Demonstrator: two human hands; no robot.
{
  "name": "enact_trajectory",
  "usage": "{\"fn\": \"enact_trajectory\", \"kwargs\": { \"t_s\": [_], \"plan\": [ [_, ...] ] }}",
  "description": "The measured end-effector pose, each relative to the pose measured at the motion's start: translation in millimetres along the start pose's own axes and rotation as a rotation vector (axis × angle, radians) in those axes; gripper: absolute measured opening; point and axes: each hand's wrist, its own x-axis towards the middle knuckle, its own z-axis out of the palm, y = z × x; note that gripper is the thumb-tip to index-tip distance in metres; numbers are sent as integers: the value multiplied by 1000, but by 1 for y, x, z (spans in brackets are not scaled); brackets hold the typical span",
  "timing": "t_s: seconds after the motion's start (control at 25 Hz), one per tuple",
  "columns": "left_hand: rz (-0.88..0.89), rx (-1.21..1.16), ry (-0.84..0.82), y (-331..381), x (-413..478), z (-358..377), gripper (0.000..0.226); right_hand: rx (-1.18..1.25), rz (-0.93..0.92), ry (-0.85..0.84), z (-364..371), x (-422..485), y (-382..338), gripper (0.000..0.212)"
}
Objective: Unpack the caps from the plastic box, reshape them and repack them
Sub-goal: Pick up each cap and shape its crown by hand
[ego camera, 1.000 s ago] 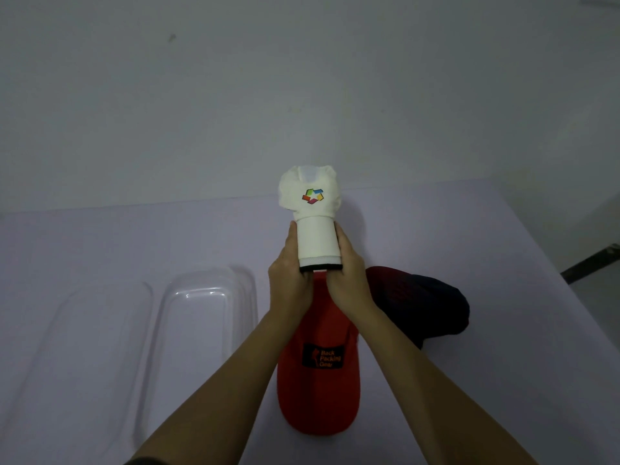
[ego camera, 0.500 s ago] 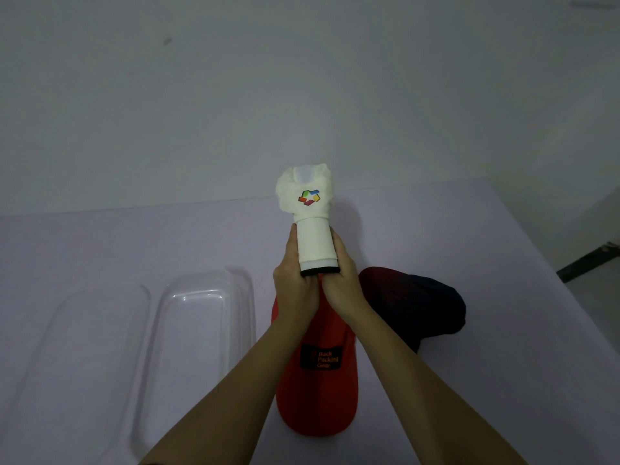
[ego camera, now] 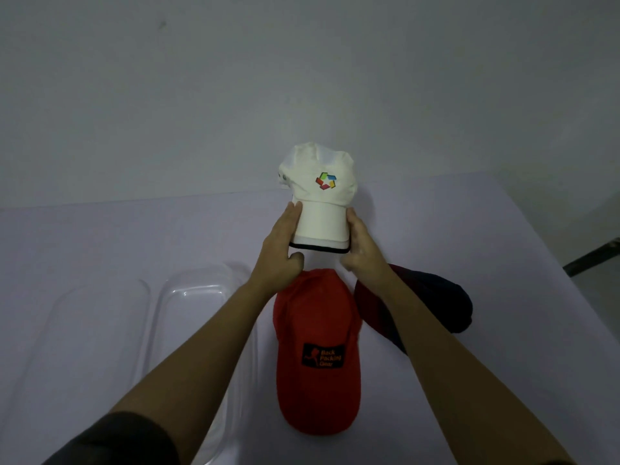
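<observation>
Uncurled white cap [ego camera: 318,182] brim (flatter, stiff).

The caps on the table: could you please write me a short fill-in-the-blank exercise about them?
1. The raised cap, held between the left hand and the right hand, is ____ in colour.
2. The labelled cap lying on the table is ____ in colour.
3. The clear plastic box lies to the ____ of the labelled cap.
Missing words: white; red; left.
</observation>
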Motion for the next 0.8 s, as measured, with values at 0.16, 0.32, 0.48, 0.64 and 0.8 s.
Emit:
{"fn": "enact_trajectory", "kwargs": {
  "t_s": [0.16, 0.32, 0.48, 0.64, 0.8],
  "plan": [
    [-119, -164, -76, -20, 11, 0, 76, 120, 156, 50, -6, 21, 14, 71],
    [-305, -201, -68, -35, 24, 9, 55, -36, 228, 127, -7, 35, 35, 77],
    [-381, -162, -101, -59, 27, 23, 54, -149, 183, 99, -2, 55, 43, 91],
    [-470, -212, -65, -71, 28, 33, 58, -243, 151, 58, 9, 66, 56, 100],
    [-492, -122, -58, -86, 29, 38, 63, -267, 194, 75, 16, 71, 74, 105]
  ]
}}
